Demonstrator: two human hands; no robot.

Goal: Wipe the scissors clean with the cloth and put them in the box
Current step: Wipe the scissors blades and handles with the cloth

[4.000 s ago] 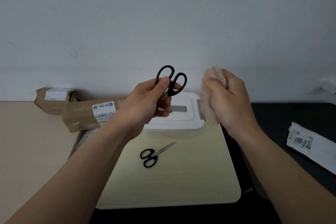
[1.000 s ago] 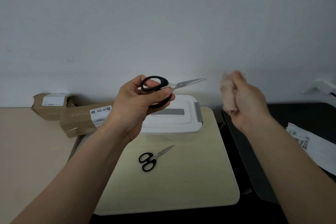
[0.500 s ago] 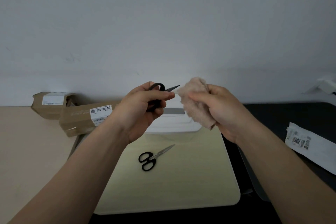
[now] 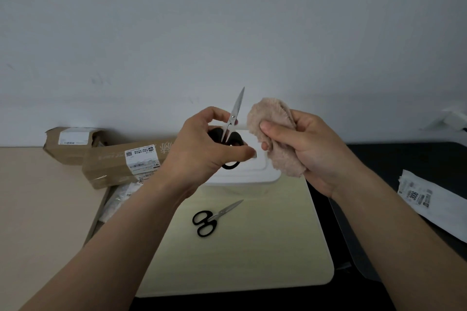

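Gripping black-handled steel scissors [image 4: 236, 111] w/ curled left hand [image 4: 202, 151], blades closed, tips up, right hand [image 4: 308, 149] clamped round fuzzy beige cloth [image 4: 273, 129] just right (not touching), white plastic box [image 4: 247, 175] behind, 2nd pair [image 4: 212, 217] on mat [image 4: 265, 260]

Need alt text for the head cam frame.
A person's left hand holds black-handled scissors, blades pointing up, beside a beige cloth gripped in the right hand. A second pair lies on a pale mat before a closed white box.
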